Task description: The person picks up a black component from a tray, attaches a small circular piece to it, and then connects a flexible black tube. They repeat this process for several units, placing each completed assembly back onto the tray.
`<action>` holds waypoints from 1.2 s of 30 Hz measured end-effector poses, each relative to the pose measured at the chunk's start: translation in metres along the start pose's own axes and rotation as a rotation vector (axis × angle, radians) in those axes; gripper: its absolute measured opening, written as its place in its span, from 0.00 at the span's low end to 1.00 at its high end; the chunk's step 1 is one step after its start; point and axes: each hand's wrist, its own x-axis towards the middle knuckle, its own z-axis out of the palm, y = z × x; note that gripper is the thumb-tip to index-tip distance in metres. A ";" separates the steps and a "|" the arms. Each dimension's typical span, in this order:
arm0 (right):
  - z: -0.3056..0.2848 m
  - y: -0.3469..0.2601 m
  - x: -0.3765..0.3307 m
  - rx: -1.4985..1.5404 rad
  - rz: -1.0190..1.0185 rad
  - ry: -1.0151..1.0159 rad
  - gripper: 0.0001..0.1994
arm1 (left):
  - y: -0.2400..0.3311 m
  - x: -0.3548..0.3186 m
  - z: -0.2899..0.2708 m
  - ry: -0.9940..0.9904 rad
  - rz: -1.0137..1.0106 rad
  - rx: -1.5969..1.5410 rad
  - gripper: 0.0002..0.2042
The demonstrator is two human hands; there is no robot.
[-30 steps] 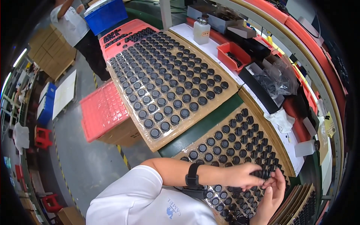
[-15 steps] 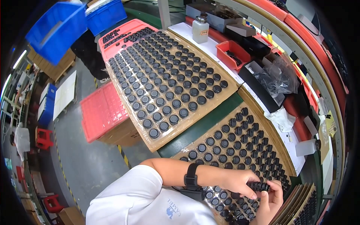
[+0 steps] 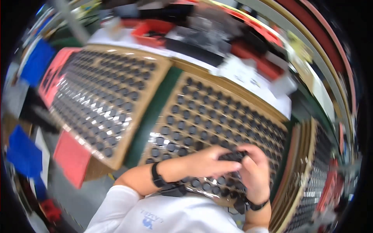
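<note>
Between my two hands is a row of black ribbed round pieces (image 3: 232, 156), blurred by motion. My left hand (image 3: 208, 162), with a black strap on its wrist, is closed around the left end, thumb along the near side. My right hand (image 3: 254, 165), also strapped at the wrist, pinches the right end with curled fingers. Both hands hover over a cardboard tray (image 3: 176, 83) holding rows of black round caps (image 3: 180, 125) under shiny clear film. The lower rows are partly hidden by my hands and forearms.
A second filled cardboard tray (image 3: 155, 83) lies to the left, across a green strip (image 3: 149, 116). Several trays (image 3: 297, 167) stand stacked on edge at right. Behind are a red bin (image 3: 149, 33), a white cloth (image 3: 237, 72) and a white bottle (image 3: 283, 85). A red box lid (image 3: 72, 157) is lower left.
The view has swung to the right, so the trays appear farther left and the stacked trays show more fully. My right wrist has come into view. Both hands still grip the black ribbed pieces.
</note>
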 end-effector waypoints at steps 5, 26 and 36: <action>-0.030 0.014 -0.003 0.247 0.082 0.040 0.13 | -0.003 0.007 -0.001 -0.023 -0.032 -0.296 0.14; -0.121 -0.006 0.030 -1.721 -0.367 0.384 0.09 | -0.004 0.015 -0.007 0.143 0.183 -0.562 0.03; -0.011 -0.023 -0.007 -0.992 -0.499 0.088 0.11 | -0.003 0.011 0.003 0.230 0.102 -0.121 0.13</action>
